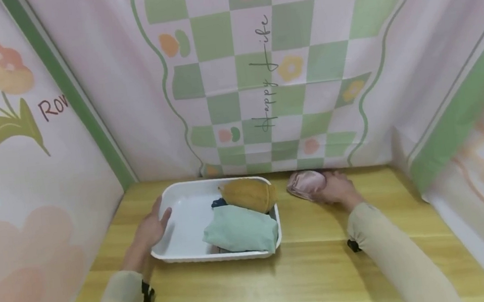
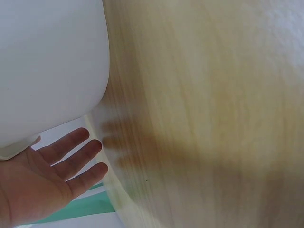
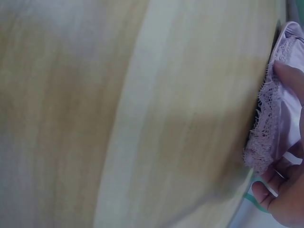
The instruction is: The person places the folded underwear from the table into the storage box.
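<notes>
My left hand [image 1: 149, 230] is at the left side of a white plastic tray [image 1: 180, 225], fingers extended. In the left wrist view, three of its fingers [image 2: 78, 156] reach out straight beside the tray's outer wall [image 2: 52, 66]. To the right, my right hand [image 1: 338, 189] pinches a folded piece of pink satin underwear [image 1: 306, 183] at the table's back edge. Its lace trim [image 3: 266, 114] shows in the right wrist view, with the thumb on top. Inside the tray lie a folded mint-green garment [image 1: 241, 228], a mustard one [image 1: 247, 195] and a bit of navy cloth [image 1: 218, 203].
The tray stands on a wood-grain table [image 1: 240, 290]. Behind it hangs a green-and-white checked curtain [image 1: 259, 104] that reaches down to the back edge. Printed fabric walls [image 1: 18, 196] close in the left and right sides.
</notes>
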A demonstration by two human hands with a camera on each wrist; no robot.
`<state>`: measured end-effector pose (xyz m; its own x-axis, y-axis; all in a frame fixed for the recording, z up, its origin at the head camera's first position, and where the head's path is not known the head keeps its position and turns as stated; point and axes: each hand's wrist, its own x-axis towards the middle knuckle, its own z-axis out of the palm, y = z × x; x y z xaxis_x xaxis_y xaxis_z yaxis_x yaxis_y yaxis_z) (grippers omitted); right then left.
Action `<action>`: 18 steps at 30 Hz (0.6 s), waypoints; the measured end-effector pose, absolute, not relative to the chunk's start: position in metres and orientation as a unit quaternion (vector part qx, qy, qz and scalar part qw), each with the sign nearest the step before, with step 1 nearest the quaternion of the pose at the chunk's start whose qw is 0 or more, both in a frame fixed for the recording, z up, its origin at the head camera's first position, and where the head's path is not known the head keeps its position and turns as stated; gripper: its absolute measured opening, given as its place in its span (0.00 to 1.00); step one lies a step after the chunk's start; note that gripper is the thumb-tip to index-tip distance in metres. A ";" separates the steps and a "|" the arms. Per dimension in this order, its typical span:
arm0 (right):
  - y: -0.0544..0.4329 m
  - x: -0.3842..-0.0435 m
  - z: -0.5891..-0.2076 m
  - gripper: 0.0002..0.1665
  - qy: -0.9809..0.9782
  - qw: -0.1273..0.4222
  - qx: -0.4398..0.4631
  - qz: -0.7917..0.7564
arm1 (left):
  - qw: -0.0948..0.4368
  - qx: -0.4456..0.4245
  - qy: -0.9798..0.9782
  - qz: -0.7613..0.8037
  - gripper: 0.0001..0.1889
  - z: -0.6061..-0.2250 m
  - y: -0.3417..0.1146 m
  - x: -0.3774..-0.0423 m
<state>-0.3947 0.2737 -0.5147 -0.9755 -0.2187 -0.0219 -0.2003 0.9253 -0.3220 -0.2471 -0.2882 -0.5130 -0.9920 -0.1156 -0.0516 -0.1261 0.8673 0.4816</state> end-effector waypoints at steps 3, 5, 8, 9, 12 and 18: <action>0.273 -0.394 -0.516 0.54 0.982 0.031 -0.109 -0.152 | 0.011 -0.062 0.966 0.251 0.41 -0.512 -0.288 -0.248; 0.274 -0.393 -0.516 0.52 0.983 0.028 -0.109 -0.142 | 0.012 -0.059 0.966 0.252 0.40 -0.511 -0.287 -0.249; 0.275 -0.391 -0.516 0.49 0.985 0.017 -0.112 -0.133 | 0.014 -0.053 0.966 0.253 0.40 -0.508 -0.286 -0.250; 0.275 -0.390 -0.515 0.48 0.984 0.013 -0.116 -0.135 | 0.014 -0.051 0.965 0.255 0.40 -0.507 -0.286 -0.250; 0.270 -0.387 -0.513 0.42 0.980 0.002 -0.134 -0.145 | 0.016 -0.052 0.965 0.258 0.40 -0.505 -0.287 -0.249; 0.266 -0.381 -0.512 0.29 0.977 -0.001 -0.145 -0.156 | 0.030 -0.057 0.965 0.252 0.41 -0.507 -0.288 -0.247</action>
